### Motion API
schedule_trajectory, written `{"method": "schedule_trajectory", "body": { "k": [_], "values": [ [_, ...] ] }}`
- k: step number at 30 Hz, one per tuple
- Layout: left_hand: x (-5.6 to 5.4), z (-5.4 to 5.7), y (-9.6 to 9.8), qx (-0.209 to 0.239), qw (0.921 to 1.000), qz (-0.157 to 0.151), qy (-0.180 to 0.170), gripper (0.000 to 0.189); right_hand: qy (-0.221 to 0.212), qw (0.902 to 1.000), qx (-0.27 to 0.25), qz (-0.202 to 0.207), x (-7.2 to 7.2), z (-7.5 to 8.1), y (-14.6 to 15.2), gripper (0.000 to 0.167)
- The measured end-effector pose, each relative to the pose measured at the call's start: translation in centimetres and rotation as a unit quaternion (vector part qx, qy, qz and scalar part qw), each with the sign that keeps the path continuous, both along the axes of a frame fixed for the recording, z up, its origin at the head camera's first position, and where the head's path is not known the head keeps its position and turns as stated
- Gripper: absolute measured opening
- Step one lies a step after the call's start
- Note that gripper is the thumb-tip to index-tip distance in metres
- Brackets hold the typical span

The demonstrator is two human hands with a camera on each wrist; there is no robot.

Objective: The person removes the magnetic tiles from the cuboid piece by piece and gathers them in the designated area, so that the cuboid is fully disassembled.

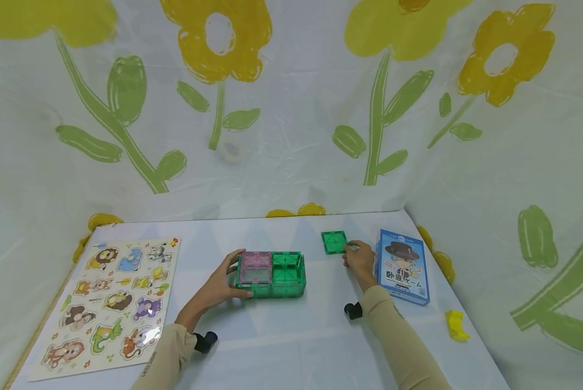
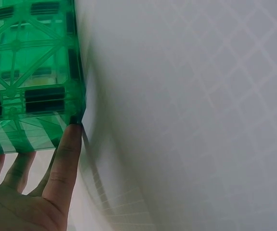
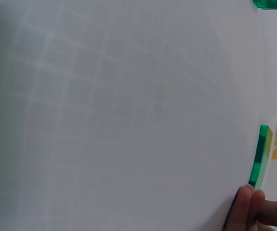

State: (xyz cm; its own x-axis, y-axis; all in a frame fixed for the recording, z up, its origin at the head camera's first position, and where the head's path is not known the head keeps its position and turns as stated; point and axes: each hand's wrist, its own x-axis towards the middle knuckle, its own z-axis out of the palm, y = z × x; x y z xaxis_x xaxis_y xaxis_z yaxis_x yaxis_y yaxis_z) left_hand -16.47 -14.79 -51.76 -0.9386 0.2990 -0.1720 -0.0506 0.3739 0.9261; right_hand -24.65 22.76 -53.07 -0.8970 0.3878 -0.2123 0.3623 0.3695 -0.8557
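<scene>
A low box built of green translucent magnetic tiles (image 1: 278, 291) stands mid-table, and one pink tile (image 1: 255, 268) covers the left half of its top. My left hand (image 1: 216, 284) grips the box's left end, thumb at the front and fingers toward the back. Up close in the left wrist view, the fingers (image 2: 62, 168) rest against the box's end. Farther back on the right, a single green square tile (image 1: 334, 242) is pinched at its right edge by my right hand (image 1: 361, 262). The right wrist view has this tile (image 3: 260, 156) edge-on, between thumb and fingertips.
On the left lies an animal sticker-like board (image 1: 111, 303). A blue game box (image 1: 402, 266) with a hatted figure lies just right of my right hand. Near the right edge is a small yellow piece (image 1: 456, 325). Flower-printed cloth (image 1: 291, 135) hangs behind the table.
</scene>
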Motion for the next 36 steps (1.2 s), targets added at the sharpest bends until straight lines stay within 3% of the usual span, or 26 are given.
{"method": "schedule_trajectory", "body": {
  "k": [12, 25, 31, 36],
  "values": [
    [-0.2, -0.3, 0.1, -0.002, 0.9999, 0.007, -0.006, 0.113, -0.015, 0.9982, 0.051, 0.027, 0.4, 0.7, -0.4, 0.040],
    [-0.3, -0.3, 0.1, 0.004, 1.0000, 0.009, -0.003, 0.114, -0.020, 0.9903, 0.125, 0.057, 0.7, 0.5, -1.1, 0.051],
    [-0.3, 0.3, 0.0, 0.002, 0.9999, -0.007, -0.007, 0.114, 0.024, 0.9815, 0.171, 0.083, 2.5, 1.0, -2.4, 0.052],
    [0.0, 1.4, -0.2, -0.005, 0.9994, -0.033, -0.011, 0.117, 0.061, 0.9775, 0.146, 0.140, 4.8, 2.0, -4.7, 0.053]
  ]
}}
